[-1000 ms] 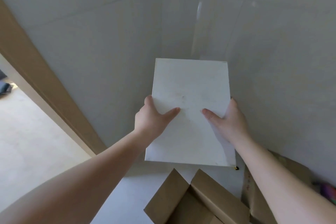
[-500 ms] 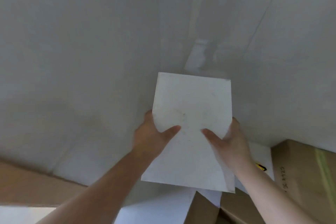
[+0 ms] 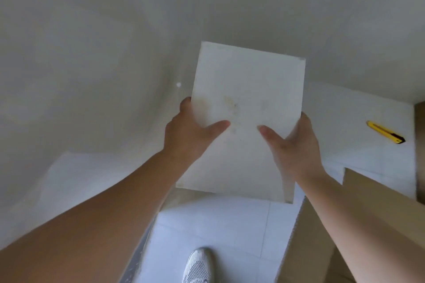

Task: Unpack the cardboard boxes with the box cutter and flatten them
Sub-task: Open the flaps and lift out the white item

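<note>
Both hands are holding a white slab (image 3: pixel 246 122) out in front: the left hand (image 3: pixel 190 138) and right hand (image 3: pixel 296 151) are each keeping a closed grip on a side edge, thumbs lying across its face, fingers wrapped behind. Over the last second the view has been swinging down and round, so the open brown box once below the grip is gone from there. Now a cardboard box (image 3: pixel 345 225) is sitting just right of the right hand, and the yellow box cutter (image 3: pixel 386 132) is lying untouched on a white surface (image 3: pixel 358 122) further right. The slab is probably an unpacked item being carried aside; flattening is not yet begun.
</note>
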